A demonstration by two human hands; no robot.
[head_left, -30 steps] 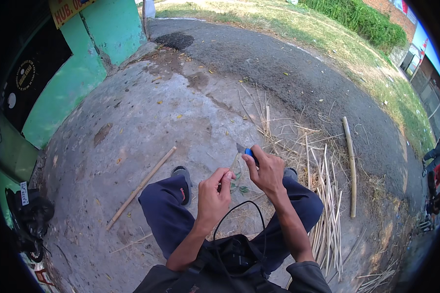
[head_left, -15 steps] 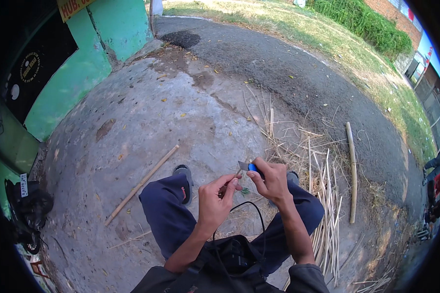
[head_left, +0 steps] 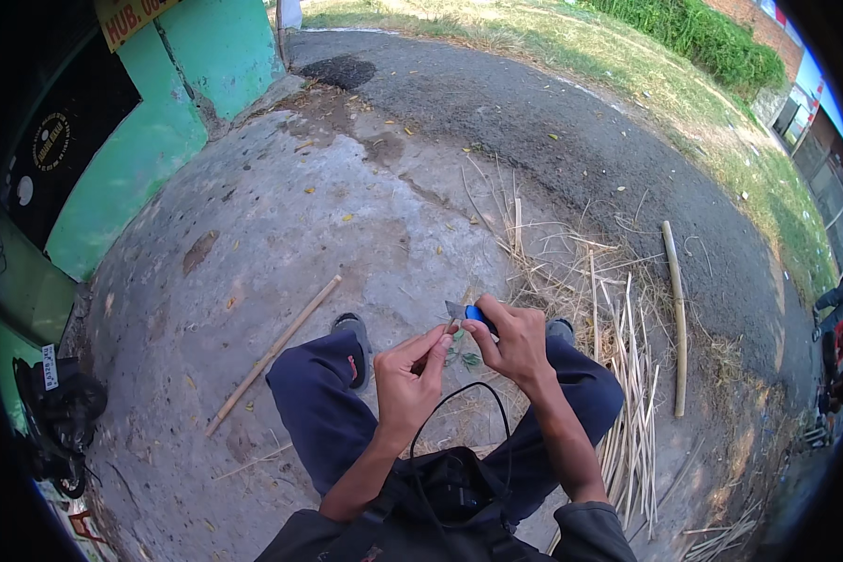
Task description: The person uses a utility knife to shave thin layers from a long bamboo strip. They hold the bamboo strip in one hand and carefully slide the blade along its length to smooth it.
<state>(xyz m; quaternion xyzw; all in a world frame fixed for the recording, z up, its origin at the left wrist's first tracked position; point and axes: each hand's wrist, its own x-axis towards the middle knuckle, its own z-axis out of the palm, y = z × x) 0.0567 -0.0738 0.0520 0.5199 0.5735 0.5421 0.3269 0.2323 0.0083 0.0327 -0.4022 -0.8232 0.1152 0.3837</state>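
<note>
Over the gap between my knees, my left hand (head_left: 410, 373) pinches a short, thin stick (head_left: 453, 327), most of it hidden by the fingers. My right hand (head_left: 517, 345) is closed round the blue handle of a knife (head_left: 476, 315). Its dark, wide blade points left and lies against or just above the stick's upper end; which of the two I cannot tell. The right thumb reaches toward the stick as well, close to the left fingertips. Below the hands, a small green plant (head_left: 463, 358) shows on the ground.
Beside my right leg lies a heap of split pale strips (head_left: 628, 403), with thin shavings (head_left: 557, 267) beyond it. A thick pole (head_left: 674, 318) lies farther right, a thinner pole (head_left: 273, 354) to my left. A black cable (head_left: 459, 398) loops up from my lap. A green wall (head_left: 126, 178) stands left.
Both hands have shifted slightly left and upward, still close together. The knife blade has moved a little left with the right hand. The view has turned slightly.
</note>
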